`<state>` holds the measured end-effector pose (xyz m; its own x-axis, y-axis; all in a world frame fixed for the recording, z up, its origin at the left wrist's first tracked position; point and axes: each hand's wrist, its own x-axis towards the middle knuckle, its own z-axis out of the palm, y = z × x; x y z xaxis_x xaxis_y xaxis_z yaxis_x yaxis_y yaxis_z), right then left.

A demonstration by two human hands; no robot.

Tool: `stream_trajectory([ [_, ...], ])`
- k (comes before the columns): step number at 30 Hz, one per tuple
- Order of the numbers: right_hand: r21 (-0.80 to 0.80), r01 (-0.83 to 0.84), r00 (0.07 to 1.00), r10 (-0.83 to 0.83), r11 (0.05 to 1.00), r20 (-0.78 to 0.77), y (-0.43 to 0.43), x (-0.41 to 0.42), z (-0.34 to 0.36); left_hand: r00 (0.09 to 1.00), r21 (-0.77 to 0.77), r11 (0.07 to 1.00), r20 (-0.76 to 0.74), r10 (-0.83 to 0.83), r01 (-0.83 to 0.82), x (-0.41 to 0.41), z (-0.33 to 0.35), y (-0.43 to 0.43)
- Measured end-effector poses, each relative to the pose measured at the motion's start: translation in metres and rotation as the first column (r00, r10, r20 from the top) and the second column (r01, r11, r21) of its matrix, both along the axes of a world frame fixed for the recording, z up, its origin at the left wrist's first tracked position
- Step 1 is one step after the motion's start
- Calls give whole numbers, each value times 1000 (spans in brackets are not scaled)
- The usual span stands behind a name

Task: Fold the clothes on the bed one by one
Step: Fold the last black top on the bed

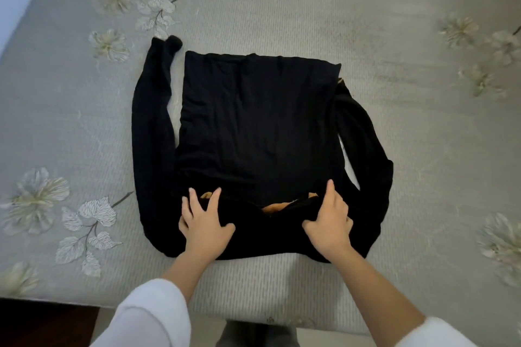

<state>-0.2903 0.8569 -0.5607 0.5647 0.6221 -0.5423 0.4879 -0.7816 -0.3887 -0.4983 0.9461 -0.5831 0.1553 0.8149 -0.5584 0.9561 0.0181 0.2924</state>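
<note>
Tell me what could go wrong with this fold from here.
1. The sleeve on the left and the sleeve on the right lie spread out beside the body of the black long-sleeved top. Folding the body now would likely leave them trailing out.
2. Fabric is bunched at the near edge, where the left hand presses and the right hand grips, and an orange patch shows. Folding over that may set creases.

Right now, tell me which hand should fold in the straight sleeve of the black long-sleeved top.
Left. The left hand lies flat on the black long-sleeved top, beside that straight sleeve; the right hand is across the garment, gripping fabric.
</note>
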Motion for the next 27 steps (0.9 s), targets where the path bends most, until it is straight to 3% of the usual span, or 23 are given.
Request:
stream_trajectory([
  [3, -17, 67, 984, -69, 998, -162, 4, 14, -10, 993, 38, 998, -108, -37, 41, -1, -3, 6],
  [6, 61, -9, 980, 21, 998, -199, -5, 21, -10, 991, 122, 991, -124, -46, 61, -12, -4, 5],
  [11, 145, -122, 973, 146, 982, -176, -19, 27, -7, 993, 86, 996, -118, -13, 23, -29, -3, 3],
  [13, 104, -96, 978, 113, 990, -176, -16, 28, -8, 992, 128, 991, -114, 60, -46, -28, -7, 5],
  [15, 57, 32, 970, -17, 998, -244, -6, 28, -13, 986, 129, 978, -19, 169, -165, -23, -10, 8],
  [18, 37, 180, 924, -156, 983, -349, 5, 21, -20, 859, 11, 881, 228, 458, -473, -18, -7, 15],
  [20, 51, 184, 910, -151, 982, -386, 7, 17, -23, 810, -64, 842, 245, 533, -535, -21, -8, 20],
  [24, 177, 9, 925, 59, 984, -376, -5, 16, -25, 924, -21, 937, 157, 348, -349, -33, -7, 22],
  [27, 259, -109, 886, 212, 960, -413, -18, 24, -15, 968, 112, 985, 231, 102, -131, -43, 8, 17],
])
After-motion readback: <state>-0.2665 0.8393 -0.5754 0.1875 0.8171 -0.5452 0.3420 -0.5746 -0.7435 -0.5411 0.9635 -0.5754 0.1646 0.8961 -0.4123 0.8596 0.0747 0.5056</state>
